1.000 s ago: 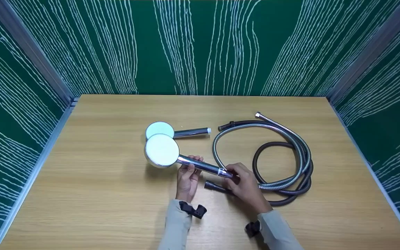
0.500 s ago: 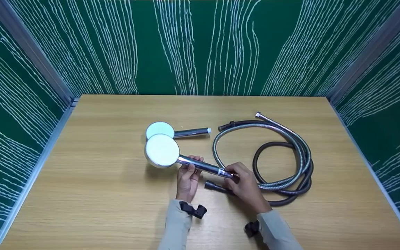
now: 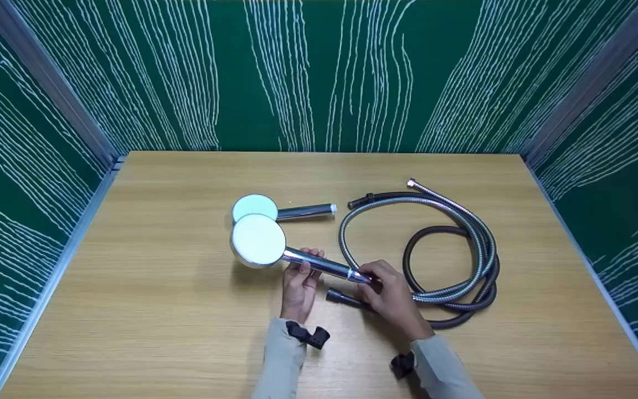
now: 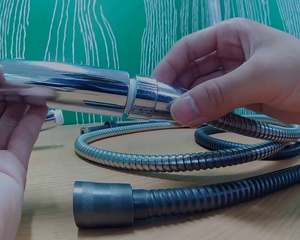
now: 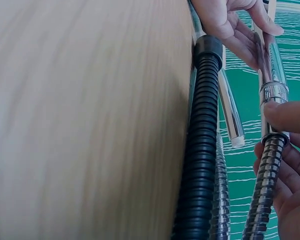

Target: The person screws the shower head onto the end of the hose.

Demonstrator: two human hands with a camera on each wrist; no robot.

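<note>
A chrome shower head [image 3: 258,240] with a round white face is held over the table by its handle [image 4: 70,86], which my left hand [image 3: 300,282] grips with the thumb on top. My right hand [image 3: 390,296] pinches the chrome connector nut [image 4: 149,97] of the silver shower hose [image 4: 150,161] between thumb and fingers. That nut sits in line on the handle's end, a thin pale ring showing between them in the left wrist view. From the nut the ribbed hose [image 5: 264,205] runs down behind my right fingers.
A second chrome shower head [image 3: 255,206] lies behind the first, partly overlapped by it. The silver hose lies coiled at the right with a black shower hose [image 3: 435,228]. The black hose's end fitting [image 4: 104,204] rests on the table [image 3: 147,310] beneath my hands.
My right fingers shift very slightly on the connector nut. The left hand and the shower head stay in the same place.
</note>
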